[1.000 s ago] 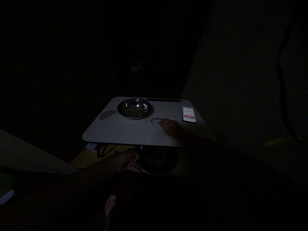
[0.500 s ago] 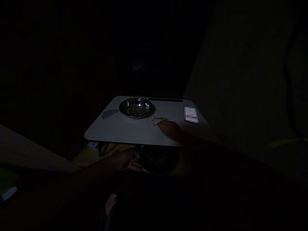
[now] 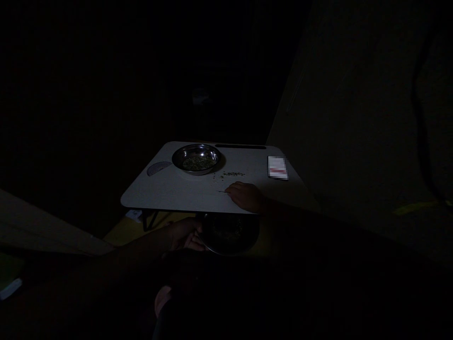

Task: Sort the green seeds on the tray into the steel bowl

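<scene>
Keep the dark bowl [image 3: 230, 238] level below the near edge of the worktop [image 3: 170, 196], left hand [image 3: 186, 233] closed on its rim, right hand [image 3: 247, 196] pinching a thin strip [image 3: 221, 191] low near green bits [image 3: 235, 174].

We reach our left forearm [image 3: 141, 244] up and inward from the lower left, ending in our left hand [image 3: 186, 233], which sits low and close to our body. We curl its fingers [image 3: 195, 243] underneath in a closed grip, with the thumb side uppermost. We hold our right hand [image 3: 246, 196] higher and farther out, its back turned up and its fingertips drawn together, pointing left. Our right forearm [image 3: 278, 207] comes in from the right and fades into darkness, so we cannot make out its elbow. We keep our two hands apart.
</scene>
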Demonstrator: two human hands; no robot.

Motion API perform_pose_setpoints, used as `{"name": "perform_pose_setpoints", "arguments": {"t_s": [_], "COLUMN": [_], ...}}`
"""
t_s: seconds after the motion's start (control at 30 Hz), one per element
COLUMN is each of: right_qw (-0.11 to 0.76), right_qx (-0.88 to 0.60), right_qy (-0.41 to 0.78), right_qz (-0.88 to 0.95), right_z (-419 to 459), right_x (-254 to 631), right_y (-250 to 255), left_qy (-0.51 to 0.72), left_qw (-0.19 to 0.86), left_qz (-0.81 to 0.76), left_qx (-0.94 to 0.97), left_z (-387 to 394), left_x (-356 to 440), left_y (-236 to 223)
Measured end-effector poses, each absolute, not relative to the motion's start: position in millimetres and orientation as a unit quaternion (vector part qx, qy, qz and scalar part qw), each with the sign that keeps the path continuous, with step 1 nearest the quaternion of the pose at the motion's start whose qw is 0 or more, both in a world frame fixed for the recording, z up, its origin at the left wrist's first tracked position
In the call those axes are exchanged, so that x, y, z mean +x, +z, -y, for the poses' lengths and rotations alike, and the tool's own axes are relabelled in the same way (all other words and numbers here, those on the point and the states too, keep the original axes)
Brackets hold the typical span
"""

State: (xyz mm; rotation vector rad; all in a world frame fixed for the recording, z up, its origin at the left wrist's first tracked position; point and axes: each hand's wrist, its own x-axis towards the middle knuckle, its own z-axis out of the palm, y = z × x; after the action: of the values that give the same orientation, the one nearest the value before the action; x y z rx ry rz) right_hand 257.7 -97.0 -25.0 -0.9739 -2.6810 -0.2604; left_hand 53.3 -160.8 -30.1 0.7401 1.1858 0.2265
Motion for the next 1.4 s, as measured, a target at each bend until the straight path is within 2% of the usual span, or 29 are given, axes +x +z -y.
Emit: {"name": "perform_pose_setpoints", "arguments": {"t_s": [0.8, 1.23, 1.4], "right_qw": [0.15, 0.146, 0.162], "right_qx": [-0.27, -0.199, -0.22], "right_qy": [-0.025, -0.036, -0.028], "right_qz": [0.951, 0.968, 0.961], "right_z": [129.2, 150.5, 145.7], "right_x": [252.5, 245.8, 247.9], "right_y": [-22.3, -24.5, -18.5], "left_qy": [0.126, 0.13, 0.123], "left_qw": [0.766, 0.767, 0.77], "left_qz": [-0.529, -0.522, -0.523], "left_qx": [0.344, 0.349, 0.343], "left_z": [157.3, 156.6, 155.2], "left_x": [47.3, 45.5, 45.2], "left_y": [-40.8, -42.0, -42.5]}}
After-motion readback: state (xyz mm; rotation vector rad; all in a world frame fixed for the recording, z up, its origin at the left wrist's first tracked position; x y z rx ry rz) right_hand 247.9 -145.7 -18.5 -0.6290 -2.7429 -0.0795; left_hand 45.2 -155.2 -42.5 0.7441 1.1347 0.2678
